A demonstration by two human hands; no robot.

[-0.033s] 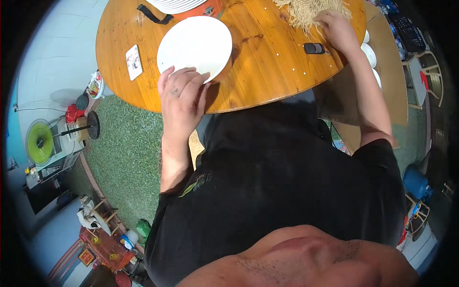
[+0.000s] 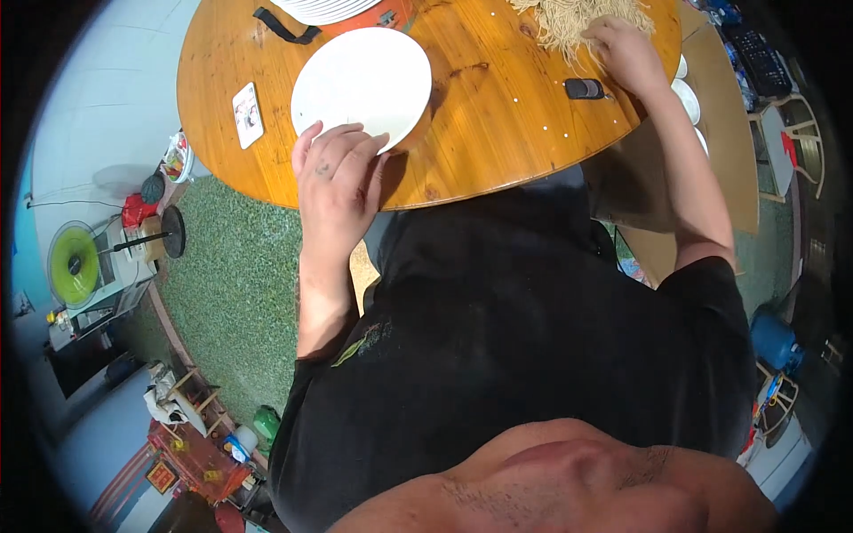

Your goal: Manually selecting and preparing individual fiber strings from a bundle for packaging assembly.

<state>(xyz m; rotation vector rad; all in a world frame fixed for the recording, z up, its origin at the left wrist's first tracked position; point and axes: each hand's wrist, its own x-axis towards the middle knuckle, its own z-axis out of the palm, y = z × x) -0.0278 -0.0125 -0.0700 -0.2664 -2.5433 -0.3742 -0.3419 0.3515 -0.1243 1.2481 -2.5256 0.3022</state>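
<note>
On round wooden tabletop, approx. left of ctr., toward near edge: 1 white round plate point(image 2: 362, 84), face up; can't tell if flat or slightly raised. L. hand point(image 2: 336, 173): grasping plate at its near rim, fingertips over upper face.

Far edge, toward R. corner of view: 1 bundle loose tan strands point(image 2: 569, 19), ends splayed toward ctr. R. hand point(image 2: 625, 58): at bundle's near R. side, fingers bent, touching strands; can't tell if any are gripped.

Near R. edge, just below bundle: 1 small dk. oblong item point(image 2: 584, 89), lying flat, close to R. wrist.

L. edge: 1 white card-like item w/ picture point(image 2: 248, 115), lying beside plate, apart from it.

Far edge, L. of ctr.: 1 stack white plates point(image 2: 327, 7), partly out of view; 1 blk. strap point(image 2: 284, 28) just L. of stack.

R. half of tabletop point(image 2: 484, 133): several sm. white specks point(image 2: 516, 100), scattered.
</note>
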